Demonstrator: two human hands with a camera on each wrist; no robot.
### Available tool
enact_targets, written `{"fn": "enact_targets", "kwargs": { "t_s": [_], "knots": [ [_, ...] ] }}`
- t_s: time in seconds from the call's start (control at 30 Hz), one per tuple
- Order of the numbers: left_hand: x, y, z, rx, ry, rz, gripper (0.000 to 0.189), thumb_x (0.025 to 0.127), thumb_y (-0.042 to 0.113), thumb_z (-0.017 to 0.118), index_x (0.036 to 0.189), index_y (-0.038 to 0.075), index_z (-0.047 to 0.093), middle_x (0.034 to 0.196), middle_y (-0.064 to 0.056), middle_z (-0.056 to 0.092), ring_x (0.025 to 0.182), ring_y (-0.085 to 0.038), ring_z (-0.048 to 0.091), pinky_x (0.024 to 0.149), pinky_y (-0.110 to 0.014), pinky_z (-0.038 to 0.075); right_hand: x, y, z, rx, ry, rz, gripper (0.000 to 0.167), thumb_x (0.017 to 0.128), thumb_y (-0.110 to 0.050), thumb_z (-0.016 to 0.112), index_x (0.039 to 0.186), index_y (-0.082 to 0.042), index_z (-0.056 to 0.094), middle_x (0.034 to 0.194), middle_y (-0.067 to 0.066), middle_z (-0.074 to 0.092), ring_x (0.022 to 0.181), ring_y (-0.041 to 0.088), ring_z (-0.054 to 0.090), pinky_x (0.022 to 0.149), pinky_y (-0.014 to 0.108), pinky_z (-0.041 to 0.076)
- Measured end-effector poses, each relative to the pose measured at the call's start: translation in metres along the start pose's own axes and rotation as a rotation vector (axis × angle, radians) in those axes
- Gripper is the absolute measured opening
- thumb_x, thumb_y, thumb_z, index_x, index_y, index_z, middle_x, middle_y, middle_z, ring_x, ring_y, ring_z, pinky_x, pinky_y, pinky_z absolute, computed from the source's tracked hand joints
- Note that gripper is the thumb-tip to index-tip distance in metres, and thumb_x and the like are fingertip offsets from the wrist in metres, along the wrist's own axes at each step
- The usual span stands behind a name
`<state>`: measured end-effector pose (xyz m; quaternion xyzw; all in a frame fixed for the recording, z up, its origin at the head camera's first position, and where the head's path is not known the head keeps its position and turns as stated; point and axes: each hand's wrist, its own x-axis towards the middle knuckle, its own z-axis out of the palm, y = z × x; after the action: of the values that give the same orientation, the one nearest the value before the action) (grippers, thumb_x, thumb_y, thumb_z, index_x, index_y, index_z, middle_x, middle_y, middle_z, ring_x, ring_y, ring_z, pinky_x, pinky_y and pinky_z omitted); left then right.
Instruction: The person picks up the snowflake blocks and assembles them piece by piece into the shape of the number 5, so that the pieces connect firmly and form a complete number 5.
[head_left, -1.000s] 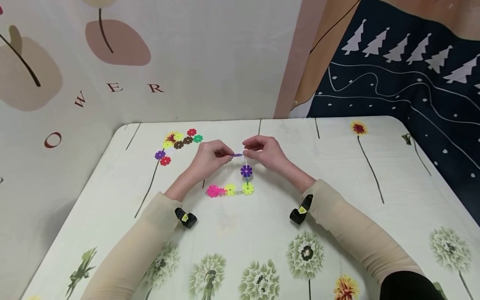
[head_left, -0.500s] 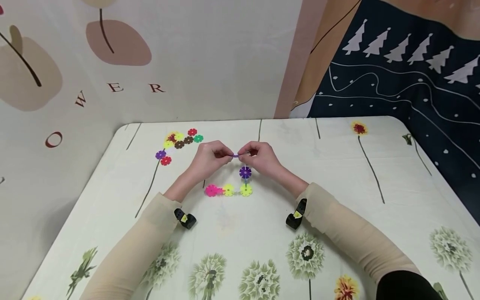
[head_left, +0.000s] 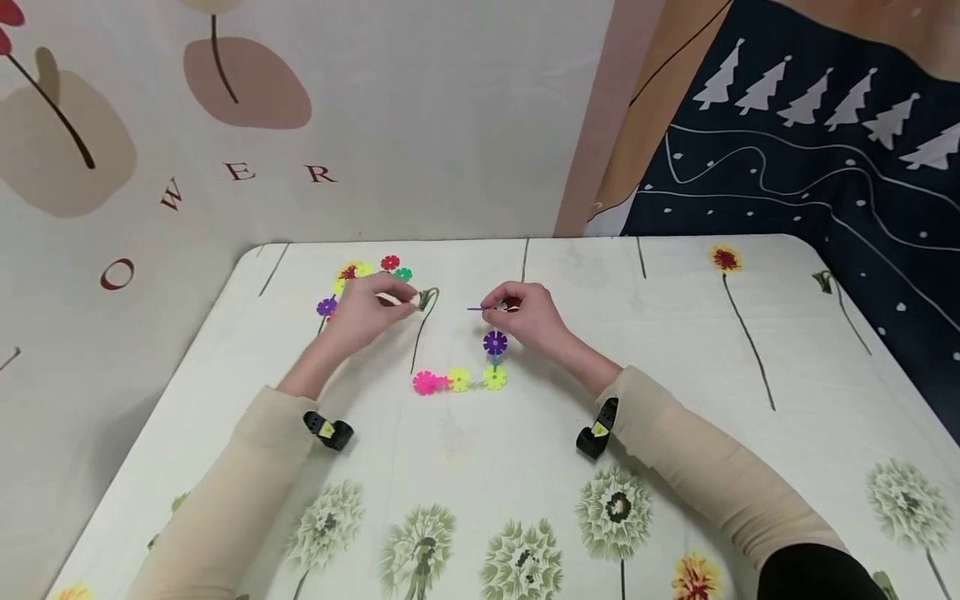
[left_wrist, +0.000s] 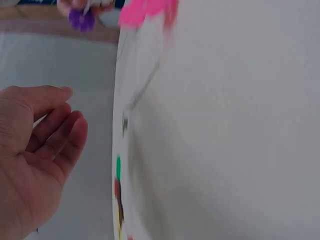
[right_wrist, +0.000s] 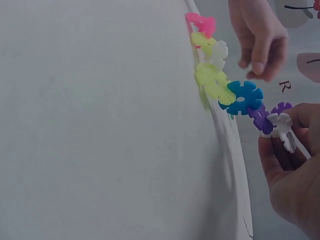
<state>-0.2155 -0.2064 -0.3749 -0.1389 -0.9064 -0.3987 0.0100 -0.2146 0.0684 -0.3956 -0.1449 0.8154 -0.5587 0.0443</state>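
the big change is the left hand [head_left: 367, 307]. half a second ago it was pinching the purple end piece [head_left: 475, 309] along with the right hand [head_left: 525, 315]. now it has let go and moved away to the left, near the loose pieces [head_left: 390, 262]. its fingers are softly bent, with nothing in them. the right hand has stayed where it was, pinching the top of the chain [head_left: 494, 377] by a white piece [right_wrist: 281, 122]. that may mean the purple end piece is now joined on, but how snugly it fits is too small to tell.

the table cloth [head_left: 450, 450] is pale and looks smooth, with flowers printed on it. the chain lies between the two arms. it starts with a pink piece [head_left: 424, 382] on the left, turns a corner at a yellow one, then goes past a blue piece [right_wrist: 245, 98] and a purple one up to the right hand. the pieces look like thin, hard plastic. each is round and flat like a little flower, with slots cut all round the edge. the blue one has a small hole in its middle.
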Motion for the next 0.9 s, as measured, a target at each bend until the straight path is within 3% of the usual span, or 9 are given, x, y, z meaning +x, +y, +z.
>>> {"fn": "enact_targets", "kwargs": {
  "t_s": [0.2, 0.37, 0.6, 0.9],
  "knots": [
    [-0.011, -0.041, -0.043, 0.100, 0.097, -0.081, 0.022, 0.096, 0.002, 0.070, 0.116, -0.005, 0.072, 0.112, -0.022, 0.071, 0.099, -0.034, 0.067, 0.071, -0.018, 0.053, 0.000, -0.001, -0.005, -0.017, -0.005, -0.019, 0.010, 0.091, -0.004, 0.075, 0.101, -0.003, 0.077, 0.103, 0.009, 0.072, 0.089, 0.023, 0.063, 0.071, 0.028, 0.050],
    [-0.020, -0.067, -0.064, 0.162, 0.097, -0.184, 0.025, 0.098, 0.007, 0.068, 0.120, -0.005, 0.070, 0.115, -0.024, 0.069, 0.101, -0.035, 0.063, 0.067, -0.018, 0.047, 0.001, -0.001, -0.006, -0.011, -0.014, -0.022, 0.010, 0.091, -0.003, 0.074, 0.101, -0.003, 0.077, 0.103, 0.009, 0.072, 0.087, 0.023, 0.062, 0.070, 0.027, 0.049],
    [-0.021, -0.087, -0.071, 0.167, 0.056, -0.290, 0.032, 0.099, 0.007, 0.067, 0.129, -0.007, 0.066, 0.119, -0.028, 0.065, 0.101, -0.034, 0.058, 0.067, -0.020, 0.046, 0.001, 0.002, -0.003, 0.014, -0.024, -0.031, 0.012, 0.091, -0.003, 0.074, 0.102, 0.000, 0.076, 0.104, 0.009, 0.072, 0.092, 0.024, 0.066, 0.072, 0.027, 0.051],
    [-0.019, -0.093, -0.067, 0.192, 0.053, -0.286, 0.032, 0.098, 0.005, 0.068, 0.128, -0.008, 0.065, 0.115, -0.028, 0.065, 0.098, -0.035, 0.059, 0.071, -0.027, 0.048, 0.000, 0.002, -0.004, -0.004, -0.019, -0.005, 0.012, 0.092, -0.004, 0.074, 0.103, -0.002, 0.077, 0.104, 0.009, 0.072, 0.094, 0.024, 0.066, 0.075, 0.029, 0.053]
  ]
}}
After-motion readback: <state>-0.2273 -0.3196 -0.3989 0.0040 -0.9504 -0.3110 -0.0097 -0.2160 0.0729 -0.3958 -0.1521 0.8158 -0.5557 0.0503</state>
